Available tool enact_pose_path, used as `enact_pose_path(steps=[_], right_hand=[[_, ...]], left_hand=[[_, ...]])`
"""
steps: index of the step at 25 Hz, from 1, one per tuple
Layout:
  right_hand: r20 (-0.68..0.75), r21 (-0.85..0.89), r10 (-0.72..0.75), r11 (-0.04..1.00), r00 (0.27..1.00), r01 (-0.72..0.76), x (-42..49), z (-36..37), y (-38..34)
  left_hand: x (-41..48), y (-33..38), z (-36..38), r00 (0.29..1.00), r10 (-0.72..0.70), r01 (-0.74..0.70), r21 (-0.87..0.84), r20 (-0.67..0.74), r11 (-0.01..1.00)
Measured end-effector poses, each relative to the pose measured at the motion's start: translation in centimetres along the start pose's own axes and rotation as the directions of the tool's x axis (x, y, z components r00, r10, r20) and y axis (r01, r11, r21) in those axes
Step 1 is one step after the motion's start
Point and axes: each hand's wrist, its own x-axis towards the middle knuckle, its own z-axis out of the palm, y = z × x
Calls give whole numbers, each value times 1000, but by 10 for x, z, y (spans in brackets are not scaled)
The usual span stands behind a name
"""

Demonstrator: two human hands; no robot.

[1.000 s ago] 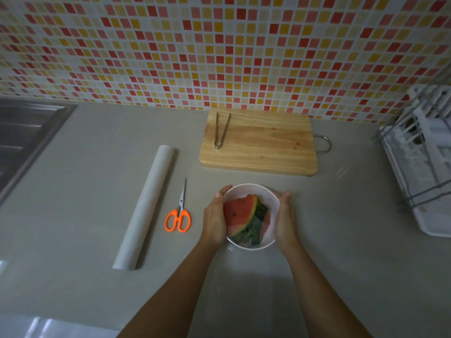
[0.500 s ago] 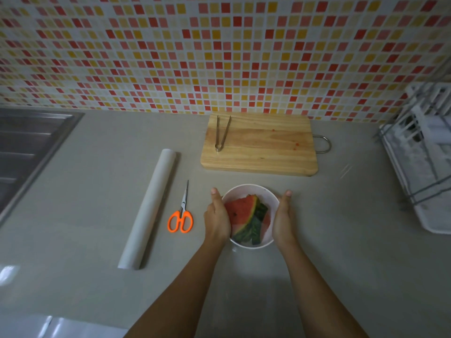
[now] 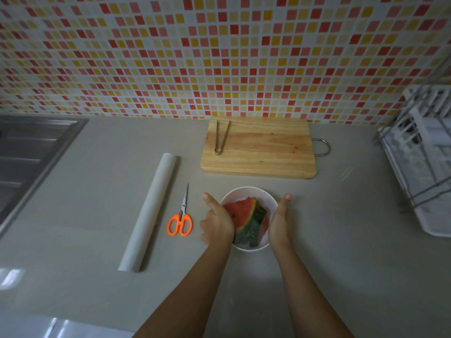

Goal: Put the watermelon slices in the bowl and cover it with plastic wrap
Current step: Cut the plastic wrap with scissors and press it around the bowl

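A white bowl (image 3: 244,191) stands on the grey counter in front of the cutting board. Inside it lie watermelon slices (image 3: 240,212), red flesh up and green rind to the right. My left hand (image 3: 216,224) presses against the bowl's left side, thumb pointing away from me. On the opposite side my right hand (image 3: 279,223) does the same. A faint glint like clear film shows on the counter just below the bowl; I cannot tell if film lies over the bowl. A roll of plastic wrap (image 3: 151,211) lies to the left.
Orange-handled scissors (image 3: 180,223) lie between the roll and the bowl. Behind the bowl a wooden cutting board (image 3: 263,152) carries metal tongs (image 3: 221,137). A steel sink (image 3: 26,152) is at the far left, a white dish rack (image 3: 422,154) at the right edge.
Both hands have slid a little down and back along the bowl's sides, and the thumbs have straightened off the rim. The bowl has stayed where it was.
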Motion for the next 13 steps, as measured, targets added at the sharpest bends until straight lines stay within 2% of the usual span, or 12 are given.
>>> enact_pose_path(steps=[2, 5, 9, 11, 13], right_hand=[[-15, -18, 6, 1000, 1000, -6, 3, 0, 1], [-15, -36, -16, 999, 1000, 16, 1, 0, -1], [-20, -65, -134, 989, 991, 132, 0, -5, 5], [43, -66, -186, 980, 982, 189, 2, -11, 3], [189, 50, -179, 984, 966, 173, 4, -10, -5]], left_hand=[[1, -3, -3, 998, -33, 37, -83, 59, 996], [7, -12, -7, 973, 18, 45, -264, 231, 963], [-2, -37, -20, 977, 136, -88, -268, 166, 959], [-13, -48, -21, 963, 195, -99, -430, 186, 897], [-28, -49, -22, 943, 198, -11, -569, 269, 822]])
